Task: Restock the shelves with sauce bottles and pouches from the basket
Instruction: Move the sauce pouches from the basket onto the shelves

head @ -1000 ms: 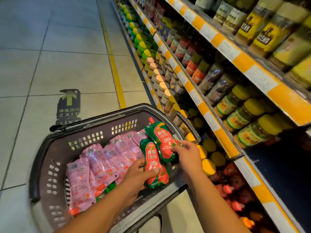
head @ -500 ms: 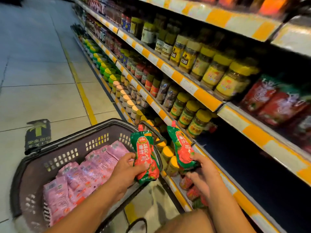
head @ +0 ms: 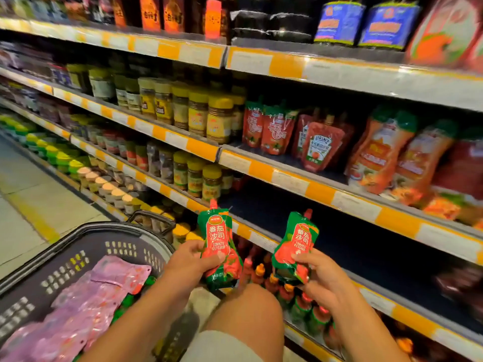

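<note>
Two green-and-red ketchup pouches, the left pouch [head: 220, 246] and the right pouch [head: 295, 248], are held upright before the shelves, the left hand [head: 190, 262] and right hand [head: 317, 273] each clamped around one. The placing step seems underway; next they likely need the dark empty shelf [head: 339, 239] just behind. The basket [head: 86, 246] holds pink pouches [head: 86, 304].
</note>
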Demonstrator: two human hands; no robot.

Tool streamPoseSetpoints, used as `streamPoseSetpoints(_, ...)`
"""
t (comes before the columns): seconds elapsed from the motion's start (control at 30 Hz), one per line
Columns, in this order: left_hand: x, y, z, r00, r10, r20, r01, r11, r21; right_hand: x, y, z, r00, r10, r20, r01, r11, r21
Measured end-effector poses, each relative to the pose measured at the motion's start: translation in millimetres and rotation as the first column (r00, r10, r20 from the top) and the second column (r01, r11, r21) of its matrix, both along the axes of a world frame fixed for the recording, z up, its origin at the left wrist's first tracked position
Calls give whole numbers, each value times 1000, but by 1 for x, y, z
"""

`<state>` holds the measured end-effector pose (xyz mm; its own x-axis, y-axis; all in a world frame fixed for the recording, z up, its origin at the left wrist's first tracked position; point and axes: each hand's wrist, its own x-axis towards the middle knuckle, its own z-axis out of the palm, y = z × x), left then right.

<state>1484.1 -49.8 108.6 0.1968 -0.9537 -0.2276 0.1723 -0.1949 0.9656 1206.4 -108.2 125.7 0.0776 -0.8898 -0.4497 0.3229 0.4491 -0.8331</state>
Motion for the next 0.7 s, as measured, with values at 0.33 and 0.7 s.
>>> streamPoseSetpoints(0.33, -119, -30, 7, 944, -315, 99, 314, 949, 30, -127, 31, -6, 974, -183, -130, 174, 982, -79)
streamPoseSetpoints(0.7, -250, -59, -3, 846, -514, 141, 499, 857, 130, -224, 48, -17, 908, -395, -142, 378, 916, -130)
